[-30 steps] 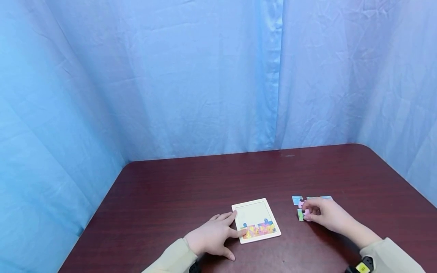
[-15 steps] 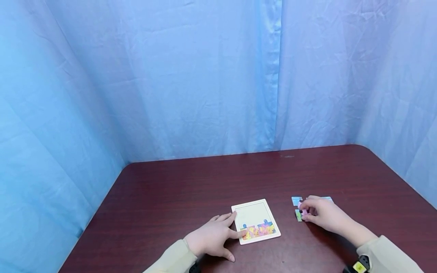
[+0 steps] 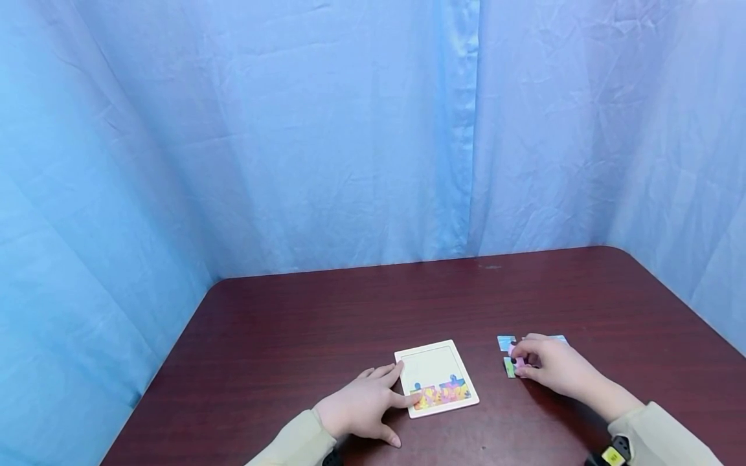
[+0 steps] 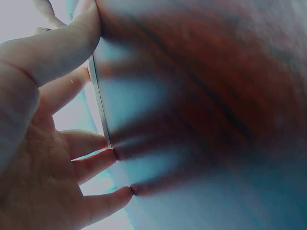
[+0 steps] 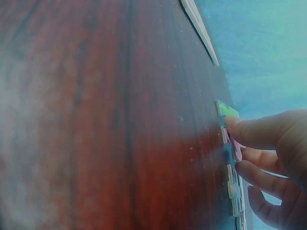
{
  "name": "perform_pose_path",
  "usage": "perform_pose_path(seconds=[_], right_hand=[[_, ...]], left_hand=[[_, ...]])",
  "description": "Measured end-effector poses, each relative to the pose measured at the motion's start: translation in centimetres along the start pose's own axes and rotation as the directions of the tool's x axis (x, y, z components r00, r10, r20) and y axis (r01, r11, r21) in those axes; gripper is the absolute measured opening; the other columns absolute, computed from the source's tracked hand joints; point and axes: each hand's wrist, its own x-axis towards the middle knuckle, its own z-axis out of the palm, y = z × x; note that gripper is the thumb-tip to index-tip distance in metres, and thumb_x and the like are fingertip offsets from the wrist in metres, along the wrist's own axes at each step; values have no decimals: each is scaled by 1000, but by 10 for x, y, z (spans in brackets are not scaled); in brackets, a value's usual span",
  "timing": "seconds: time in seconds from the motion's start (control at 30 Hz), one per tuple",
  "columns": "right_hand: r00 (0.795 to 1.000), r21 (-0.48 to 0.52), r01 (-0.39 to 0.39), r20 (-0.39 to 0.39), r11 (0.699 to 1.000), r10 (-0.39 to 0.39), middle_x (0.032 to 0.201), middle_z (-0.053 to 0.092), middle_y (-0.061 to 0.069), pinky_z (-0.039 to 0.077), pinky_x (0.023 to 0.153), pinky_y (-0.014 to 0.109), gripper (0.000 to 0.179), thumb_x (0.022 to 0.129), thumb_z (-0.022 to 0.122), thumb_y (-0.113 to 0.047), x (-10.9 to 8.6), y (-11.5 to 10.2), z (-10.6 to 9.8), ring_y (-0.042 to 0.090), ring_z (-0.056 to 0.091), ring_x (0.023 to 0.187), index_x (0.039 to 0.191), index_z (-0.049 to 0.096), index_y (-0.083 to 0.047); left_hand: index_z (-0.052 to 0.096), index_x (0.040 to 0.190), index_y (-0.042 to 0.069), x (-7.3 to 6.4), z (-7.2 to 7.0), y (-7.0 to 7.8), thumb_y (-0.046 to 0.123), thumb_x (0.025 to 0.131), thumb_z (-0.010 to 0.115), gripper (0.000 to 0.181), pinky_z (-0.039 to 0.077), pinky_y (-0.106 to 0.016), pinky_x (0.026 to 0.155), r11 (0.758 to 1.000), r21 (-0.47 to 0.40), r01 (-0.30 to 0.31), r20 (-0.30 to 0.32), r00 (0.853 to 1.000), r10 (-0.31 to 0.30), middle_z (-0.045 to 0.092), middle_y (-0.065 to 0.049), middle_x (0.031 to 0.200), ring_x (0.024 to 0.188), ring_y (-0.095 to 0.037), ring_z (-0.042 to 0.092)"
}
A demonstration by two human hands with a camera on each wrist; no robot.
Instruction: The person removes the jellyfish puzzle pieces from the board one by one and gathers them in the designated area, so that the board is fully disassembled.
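My left hand (image 3: 368, 402) lies with fingers extended on the left side of a white square puzzle tray (image 3: 428, 355). Joined puzzle pieces (image 3: 445, 392) in yellow, pink and blue fill the tray's near strip. To the right of the tray, my right hand (image 3: 556, 367) pinches a green and pink puzzle piece (image 3: 509, 367) between thumb and fingers, low over the table. In the right wrist view, the thumb (image 5: 261, 129) covers part of that green piece (image 5: 227, 109). The left wrist view shows the fingertips (image 4: 108, 141) at the tray's thin edge.
Loose puzzle pieces lie around the right hand: a light blue one (image 3: 506, 343) behind it and another blue one (image 3: 559, 339) farther right, partly hidden. The dark red wooden table (image 3: 326, 317) extends back to blue curtains (image 3: 350, 162).
My right hand has shifted slightly left with the green and pink puzzle piece, then held almost still over the last half second. The left hand and tray have stayed in place.
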Motion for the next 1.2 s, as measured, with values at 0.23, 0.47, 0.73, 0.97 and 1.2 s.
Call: perform_pose_path(seconds=[0.23, 0.47, 0.73, 0.97, 1.2], right_hand=[[1000, 4, -17, 3, 1000, 17, 83, 56, -12, 44, 59, 21, 17, 73, 78, -13, 1, 1, 0, -4, 47, 68, 87, 68, -14], [1000, 4, -13, -7, 1000, 13, 82, 56, -12, 44, 58, 21, 18, 73, 79, -14, 1, -1, 0, -3, 47, 67, 86, 68, -15], [1000, -28, -16, 7, 999, 16, 81, 56, -13, 44, 59, 23, 17, 73, 79, -17, 0, -2, 0, -2, 48, 67, 85, 67, -17], [1000, -38, -9, 4, 999, 9, 78, 55, -14, 43, 59, 23, 16, 74, 78, -16, 0, -1, 1, -3, 47, 67, 84, 66, -17], [1000, -15, -21, 0, 1000, 21, 80, 57, -12, 45, 60, 23, 15, 74, 77, -14, 0, -3, -3, -3, 48, 67, 85, 68, -17]], left_hand=[[47, 137, 41, 0, 0, 0, 52, 71, 74, 72, 37, -42, 104, 1000, 17, -1, -3, 1000, 1, 31, -18, 151, 139, -26, 33], [48, 136, 41, 1, 1, -1, 53, 71, 75, 72, 37, -41, 103, 999, 31, -13, -19, 1000, 14, 32, -19, 150, 138, -27, 34], [48, 136, 41, 1, 2, -1, 53, 71, 75, 71, 37, -41, 103, 999, 31, -12, -21, 1000, 12, 32, -19, 150, 137, -27, 35], [48, 136, 41, 1, 2, -1, 53, 71, 75, 72, 37, -41, 103, 999, 31, -11, -16, 1000, 11, 32, -19, 150, 137, -27, 35], [49, 136, 40, 0, 0, -1, 52, 71, 75, 71, 38, -42, 103, 999, 32, -13, -18, 1000, 14, 33, -19, 150, 137, -27, 36]])
